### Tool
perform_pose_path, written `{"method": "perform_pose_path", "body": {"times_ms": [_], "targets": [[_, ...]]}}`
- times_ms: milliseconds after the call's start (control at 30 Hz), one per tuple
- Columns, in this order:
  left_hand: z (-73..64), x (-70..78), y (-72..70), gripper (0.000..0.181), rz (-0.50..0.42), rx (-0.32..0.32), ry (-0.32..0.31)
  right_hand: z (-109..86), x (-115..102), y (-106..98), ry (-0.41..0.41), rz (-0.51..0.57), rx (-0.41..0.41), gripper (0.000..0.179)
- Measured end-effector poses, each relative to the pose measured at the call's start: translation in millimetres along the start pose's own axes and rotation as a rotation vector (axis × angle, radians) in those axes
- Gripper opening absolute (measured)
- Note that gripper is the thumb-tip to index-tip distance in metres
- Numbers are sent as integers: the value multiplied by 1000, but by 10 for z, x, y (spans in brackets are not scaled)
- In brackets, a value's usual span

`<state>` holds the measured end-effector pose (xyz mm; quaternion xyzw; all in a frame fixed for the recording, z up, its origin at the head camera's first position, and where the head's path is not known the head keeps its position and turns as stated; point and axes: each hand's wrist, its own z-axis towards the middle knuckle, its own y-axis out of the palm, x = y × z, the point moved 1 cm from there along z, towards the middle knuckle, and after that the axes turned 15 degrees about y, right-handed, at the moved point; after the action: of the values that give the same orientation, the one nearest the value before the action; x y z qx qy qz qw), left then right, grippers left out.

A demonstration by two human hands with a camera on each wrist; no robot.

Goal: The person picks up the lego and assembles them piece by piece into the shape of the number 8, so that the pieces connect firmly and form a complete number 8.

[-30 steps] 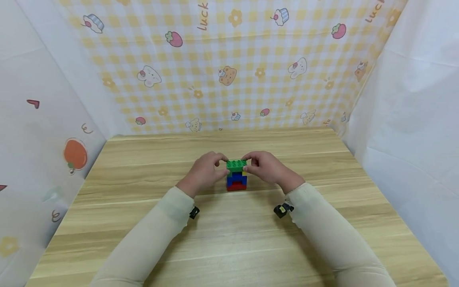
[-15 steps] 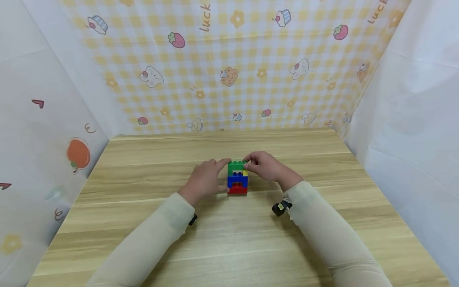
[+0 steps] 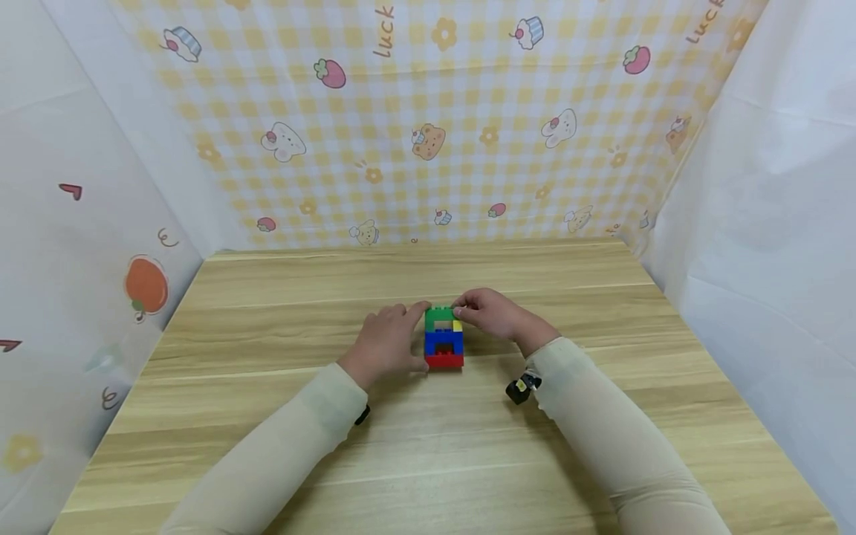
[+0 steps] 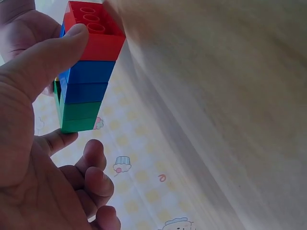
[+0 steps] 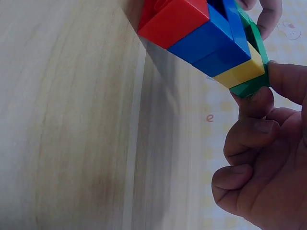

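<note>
Between the two hands stands a small stack of toy building blocks: a red block (image 3: 444,362) at the bottom, blue blocks (image 3: 431,341) above it, then a yellow block (image 3: 458,325) at the right and green blocks (image 3: 440,315) on top. Gaps run through the stack's middle. My left hand (image 3: 386,343) spans its left side, thumb on the red block, index finger at the green end. The hollow underside of the red block (image 4: 95,21) shows in the left wrist view. My right hand (image 3: 493,313) pinches the top right corner, with thumb and index finger on the green block (image 5: 252,86).
The wooden table (image 3: 441,461) spreads around the stack. A yellow checked cloth (image 3: 468,178) hangs behind it, with white cloths at both sides. Dark wrist cameras, such as the right one (image 3: 518,390), sit under the sleeve cuffs.
My left thumb has moved from the green top down to the red bottom block. The stack has tipped so its front faces the head camera more. My right hand keeps its pinch, slightly lower.
</note>
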<state>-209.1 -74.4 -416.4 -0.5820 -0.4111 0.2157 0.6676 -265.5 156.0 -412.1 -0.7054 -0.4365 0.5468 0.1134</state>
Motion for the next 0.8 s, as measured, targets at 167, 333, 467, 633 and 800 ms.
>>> {"method": "perform_pose_path", "body": {"times_ms": [167, 333, 467, 633, 800], "targets": [[10, -16, 2, 106, -22, -9, -9, -17, 9, 19, -5, -36, 48, 41], [21, -54, -7, 105, -73, -11, -21, -77, 26, 67, -6, -139, 86, 73], [33, -90, -9, 105, -104, -24, -28, -138, 25, 120, 0, -260, 90, 94], [46, -114, -26, 106, -139, -43, -31, -170, 32, 163, 29, -330, 88, 106], [79, -142, -13, 105, -193, -71, -51, -163, 47, 175, 35, -322, 60, 106]]}}
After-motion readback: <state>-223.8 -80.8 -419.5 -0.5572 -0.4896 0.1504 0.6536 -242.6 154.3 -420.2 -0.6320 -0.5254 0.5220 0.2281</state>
